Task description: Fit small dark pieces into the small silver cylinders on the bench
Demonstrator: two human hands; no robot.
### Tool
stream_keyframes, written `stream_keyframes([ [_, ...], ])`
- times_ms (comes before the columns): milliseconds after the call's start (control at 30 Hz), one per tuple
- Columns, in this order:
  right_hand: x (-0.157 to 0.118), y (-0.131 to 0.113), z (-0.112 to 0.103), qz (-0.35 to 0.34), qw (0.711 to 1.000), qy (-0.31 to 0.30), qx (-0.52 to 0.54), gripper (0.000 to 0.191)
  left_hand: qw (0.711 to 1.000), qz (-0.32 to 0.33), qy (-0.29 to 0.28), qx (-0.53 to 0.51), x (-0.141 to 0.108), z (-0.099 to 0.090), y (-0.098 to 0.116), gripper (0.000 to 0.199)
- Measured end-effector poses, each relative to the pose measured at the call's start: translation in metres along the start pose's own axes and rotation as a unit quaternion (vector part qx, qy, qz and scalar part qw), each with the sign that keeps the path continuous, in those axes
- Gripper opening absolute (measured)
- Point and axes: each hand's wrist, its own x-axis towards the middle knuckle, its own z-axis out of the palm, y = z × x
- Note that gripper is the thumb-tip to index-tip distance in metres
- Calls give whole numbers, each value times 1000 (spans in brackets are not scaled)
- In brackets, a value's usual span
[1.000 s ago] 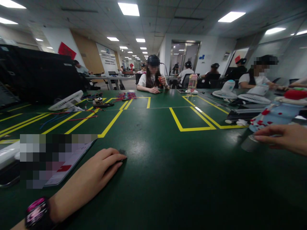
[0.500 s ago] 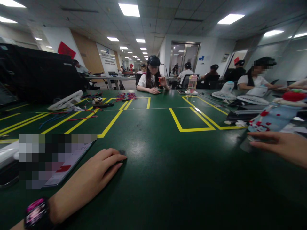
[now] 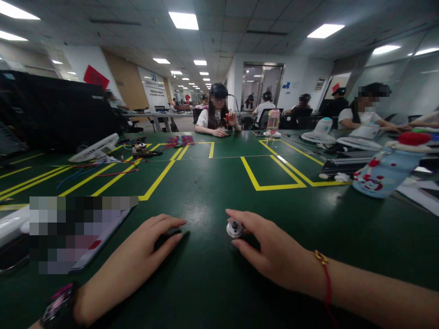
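My right hand (image 3: 270, 242) is at the middle of the table, its thumb and fingers curved round a small silver cylindrical motor (image 3: 235, 228). The motor's round end, with a short dark shaft, faces up towards me; its lower part is hard to make out. To the left, my left hand (image 3: 159, 233) hovers low over or rests on the green table (image 3: 206, 283). Its thumb stands apart from the stretched fingers and nothing is in them. A gap of bare table lies between the two hands.
Left of my left hand lies a phone or tablet (image 3: 103, 242), partly blurred out. A blue bottle (image 3: 384, 171) with a red top stands at the right. Wires (image 3: 178, 140), white fans (image 3: 318, 131) and yellow tape (image 3: 281, 188) are further back. A person (image 3: 216, 114) sits opposite.
My right hand has come from the far right, beside the bottle, to the middle with the motor. My left thumb has spread further from the fingers.
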Motion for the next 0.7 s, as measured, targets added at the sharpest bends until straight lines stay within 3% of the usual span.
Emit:
stream_keyframes([
  [100, -4, 11, 7, 51, 997, 29, 57, 71, 997, 5, 15, -76, 15, 4, 40, 31],
  [200, -7, 18, 9, 60, 994, 34, 84, 68, 989, 59, 22, -131, 35, 8, 80, 24],
  [267, -8, 18, 9, 54, 994, 37, 85, 65, 984, 80, 27, -159, 47, 8, 94, 16],
  [400, -8, 17, 7, 45, 994, 39, 89, 58, 977, 64, 65, -194, 57, 8, 97, 13],
  [567, -7, 20, 8, 37, 993, 47, 98, 61, 981, 60, 35, -182, 54, 13, 96, 10],
  [700, -7, 22, 9, 22, 993, 40, 105, 66, 975, 42, 58, -210, 54, 13, 96, 12],
])
